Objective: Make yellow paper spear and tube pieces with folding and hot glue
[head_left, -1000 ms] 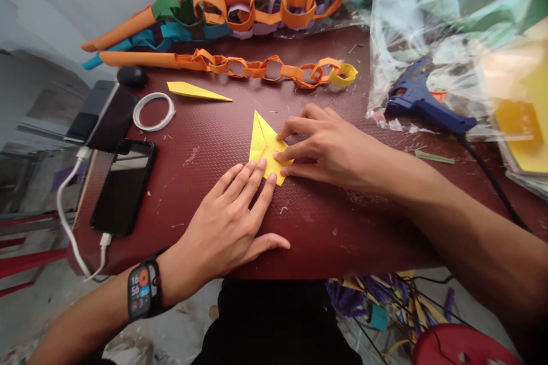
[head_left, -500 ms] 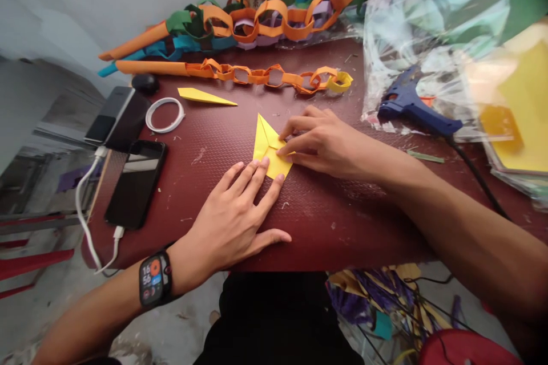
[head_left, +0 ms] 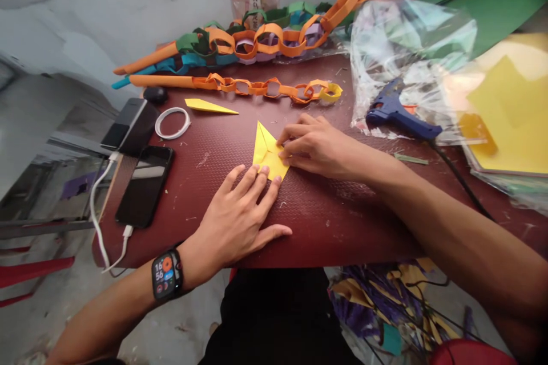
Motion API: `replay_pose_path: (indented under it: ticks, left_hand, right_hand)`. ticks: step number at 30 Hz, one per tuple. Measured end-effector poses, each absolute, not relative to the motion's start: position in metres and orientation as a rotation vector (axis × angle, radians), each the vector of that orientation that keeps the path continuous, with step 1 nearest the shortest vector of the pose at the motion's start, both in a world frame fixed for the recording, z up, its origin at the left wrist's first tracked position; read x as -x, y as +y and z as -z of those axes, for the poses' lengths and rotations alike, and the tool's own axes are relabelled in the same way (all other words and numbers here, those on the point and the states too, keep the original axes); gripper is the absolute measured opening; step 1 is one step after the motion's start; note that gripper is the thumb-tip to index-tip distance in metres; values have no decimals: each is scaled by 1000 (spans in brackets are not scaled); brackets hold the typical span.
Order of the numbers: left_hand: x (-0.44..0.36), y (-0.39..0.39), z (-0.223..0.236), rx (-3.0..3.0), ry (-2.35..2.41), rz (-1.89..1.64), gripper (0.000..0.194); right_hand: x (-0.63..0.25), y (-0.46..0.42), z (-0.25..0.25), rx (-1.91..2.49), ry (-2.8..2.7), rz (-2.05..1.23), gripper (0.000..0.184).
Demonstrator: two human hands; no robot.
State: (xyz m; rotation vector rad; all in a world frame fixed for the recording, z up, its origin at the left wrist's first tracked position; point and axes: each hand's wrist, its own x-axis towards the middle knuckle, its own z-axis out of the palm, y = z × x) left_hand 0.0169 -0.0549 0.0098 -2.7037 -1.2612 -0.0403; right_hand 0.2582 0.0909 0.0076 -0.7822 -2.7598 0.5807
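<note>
Dark-red textured tabletop (head_left: 334,228) has yellow folded-paper kite shape (head_left: 266,161) at 6 o'clock from nearer orange paper-link chain (head_left: 256,89), L hand (head_left: 235,214) spread, touching its 7 o'clock edge, R hand (head_left: 314,145) curled onto 3 o'clock side, can't tell from here if pinching.

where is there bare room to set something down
Mostly bare: the front of the table between the left hand and right forearm, and the patch between that hand and the phone. Crowded: the back, by paper chains, and the right, by the glue gun and plastic bag.
</note>
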Motion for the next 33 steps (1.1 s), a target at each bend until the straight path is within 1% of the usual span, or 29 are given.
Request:
replay_pose_path:
  ticks: [9,12,15,18,22,24,33]
  left_hand:
    - [-20,-57,-16,2683,-1282,-39,87]
    - [-17,-54,-16,2713,-1291,-24,83]
    - [-12,-49,-15,2768,-1268,35,75]
    - [-8,-45,-14,2789,-1263,59,74]
    - [-8,-44,-13,2803,-1272,67,78]
    - [-12,-44,-12,2817,-1314,71,79]
    - [-49,-41,-12,2778,-1548,129,75]
  right_hand:
    - [-261,97,-2,784,-2760,-647,29]
    - [-260,96,-3,799,-2743,-630,26]
    - [-255,90,-6,858,-2725,-586,22]
    - [-249,84,-8,982,-2730,-516,18]
    - [-244,78,-8,1200,-2687,-349,28]
    - [-243,77,-7,1279,-2662,-302,29]
    - [-242,74,-5,1371,-2564,-518,21]
